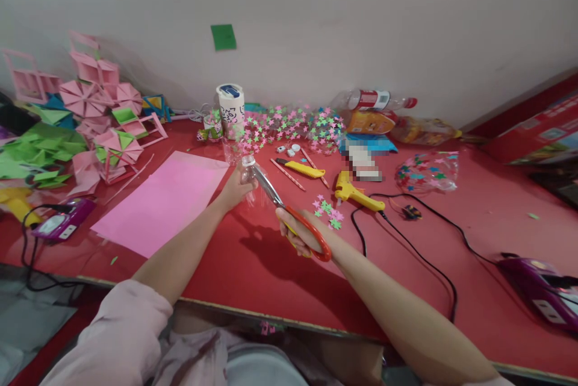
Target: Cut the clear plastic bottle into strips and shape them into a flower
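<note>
My left hand (232, 189) is closed around the neck end of a clear plastic bottle (248, 161); most of its body is hard to make out. My right hand (294, 232) grips scissors (269, 186) with orange handles, its fingers wrapped at the loops. The metal blades point up and left, their tips right at the bottle neck. Whether the blades touch the plastic I cannot tell. Near the right hand lie a small pile of pink and green paper stars (329, 212) and a yellow glue gun (354, 193). A yellow box cutter (302, 168) rests beyond, between striped pencils (288, 174).
Pink paper (167, 202) lies at left, before folded paper models (102, 103). A white cup (231, 110) and star-covered clear plastic (289, 124) stand at the back. A labelled bottle (374, 100) lies behind. Cables cross the right side to a purple power strip (539, 289).
</note>
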Action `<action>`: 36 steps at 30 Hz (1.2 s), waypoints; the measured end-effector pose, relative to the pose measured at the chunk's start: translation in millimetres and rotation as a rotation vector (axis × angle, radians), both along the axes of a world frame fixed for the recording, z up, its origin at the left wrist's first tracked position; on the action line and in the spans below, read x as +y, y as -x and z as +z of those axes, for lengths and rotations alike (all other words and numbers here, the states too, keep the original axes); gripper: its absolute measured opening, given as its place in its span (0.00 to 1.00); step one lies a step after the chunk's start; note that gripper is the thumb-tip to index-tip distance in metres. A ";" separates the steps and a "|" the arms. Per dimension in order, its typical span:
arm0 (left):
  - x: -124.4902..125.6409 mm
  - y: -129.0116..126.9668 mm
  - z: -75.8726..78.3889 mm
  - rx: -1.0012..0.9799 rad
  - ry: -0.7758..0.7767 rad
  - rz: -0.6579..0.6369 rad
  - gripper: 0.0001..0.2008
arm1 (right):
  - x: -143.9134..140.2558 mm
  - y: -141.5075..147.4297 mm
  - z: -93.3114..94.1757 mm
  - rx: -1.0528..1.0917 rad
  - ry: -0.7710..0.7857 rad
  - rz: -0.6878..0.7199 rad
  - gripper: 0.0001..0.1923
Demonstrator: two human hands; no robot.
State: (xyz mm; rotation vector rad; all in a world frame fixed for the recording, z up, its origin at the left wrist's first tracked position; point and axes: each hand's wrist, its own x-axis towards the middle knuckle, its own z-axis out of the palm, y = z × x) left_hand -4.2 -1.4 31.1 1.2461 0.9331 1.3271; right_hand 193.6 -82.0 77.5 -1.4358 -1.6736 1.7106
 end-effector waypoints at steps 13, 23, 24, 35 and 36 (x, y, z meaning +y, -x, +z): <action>0.1 -1.6 0.2 -0.048 -0.038 -0.007 0.26 | 0.6 2.6 6.0 -0.138 -0.030 -0.088 0.29; -0.9 -1.4 4.8 -0.197 0.084 -0.085 0.19 | 0.0 -1.5 -1.5 0.010 0.017 0.008 0.30; 0.7 -1.1 5.4 -0.228 0.098 -0.060 0.17 | -0.7 -1.9 -1.8 0.026 0.019 0.024 0.30; 12.1 13.1 7.3 -0.610 0.257 0.003 0.12 | 8.7 -5.4 1.3 -0.137 -0.082 -0.082 0.27; 11.2 12.1 7.2 -0.620 0.261 0.003 0.11 | 9.2 -4.9 0.8 -0.163 -0.070 -0.068 0.27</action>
